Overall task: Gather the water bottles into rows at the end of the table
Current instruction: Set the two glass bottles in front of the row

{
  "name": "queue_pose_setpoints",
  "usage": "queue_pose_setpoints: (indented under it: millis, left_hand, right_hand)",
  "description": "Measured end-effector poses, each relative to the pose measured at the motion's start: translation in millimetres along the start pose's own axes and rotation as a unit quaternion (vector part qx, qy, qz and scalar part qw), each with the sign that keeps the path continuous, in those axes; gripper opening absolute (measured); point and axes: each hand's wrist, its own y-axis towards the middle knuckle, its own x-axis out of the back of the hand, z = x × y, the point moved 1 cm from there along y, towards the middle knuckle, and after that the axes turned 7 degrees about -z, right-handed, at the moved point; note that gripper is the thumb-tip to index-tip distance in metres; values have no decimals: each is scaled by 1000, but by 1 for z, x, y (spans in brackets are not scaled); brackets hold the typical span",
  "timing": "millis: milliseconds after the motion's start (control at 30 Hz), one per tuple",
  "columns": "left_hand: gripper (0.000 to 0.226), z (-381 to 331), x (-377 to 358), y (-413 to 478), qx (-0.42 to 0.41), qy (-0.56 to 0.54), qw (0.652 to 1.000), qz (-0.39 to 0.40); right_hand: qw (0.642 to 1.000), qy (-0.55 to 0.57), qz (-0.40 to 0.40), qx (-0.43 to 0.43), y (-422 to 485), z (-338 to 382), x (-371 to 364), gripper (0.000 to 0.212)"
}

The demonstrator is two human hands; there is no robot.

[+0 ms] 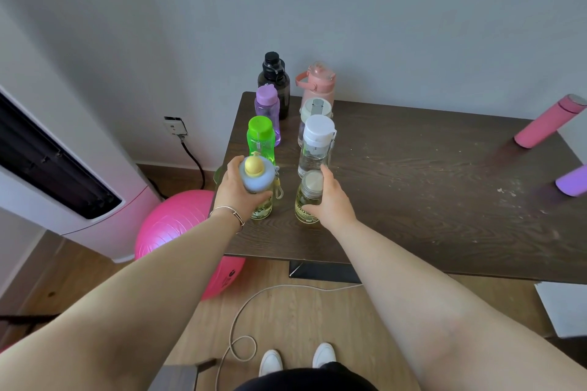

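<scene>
Two rows of bottles stand at the left end of the dark wooden table (413,200). The left row holds a black bottle (274,79), a purple bottle (267,113), a green bottle (261,140) and, nearest, a yellow bottle with a blue and yellow lid (255,179), which my left hand (236,192) grips. The right row holds a pink handled bottle (317,82), a clear bottle with a grey-white lid (313,111), a clear white-capped bottle (316,146) and a small yellow bottle with a silver cap (308,197), gripped by my right hand (330,200).
A pink flask (546,122) and a purple flask (571,182) stand at the table's right side. A pink exercise ball (178,225) and a white appliance (63,168) sit left of the table. A white cable (254,301) loops on the wooden floor by my feet.
</scene>
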Motion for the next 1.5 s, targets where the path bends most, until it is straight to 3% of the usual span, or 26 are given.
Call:
queue_pose_setpoints:
  millis: [200, 400, 600, 767, 1067, 1500]
  left_hand:
    - [106, -3, 5, -1, -8, 51, 998, 26]
    - [107, -11, 17, -5, -72, 148, 986, 18]
    - [86, -36, 26, -6, -229, 275, 934, 5]
    - [76, -69, 6, -2, -288, 340, 895, 22]
    - [77, -154, -77, -18, -344, 371, 861, 61]
    - [77, -298, -282, -99, -336, 423, 836, 100]
  right_hand:
    - [997, -64, 27, 24, -2, 1, 10, 108]
    - [992, -106, 34, 51, -5, 7, 20, 98]
    - [982, -152, -2, 109, -15, 11, 38, 78]
    - [960, -234, -58, 144, -20, -2, 70, 68]
    - [951, -272, -137, 59, -21, -79, 156, 61]
    - [951, -249, -184, -7, -33, -288, 325, 64]
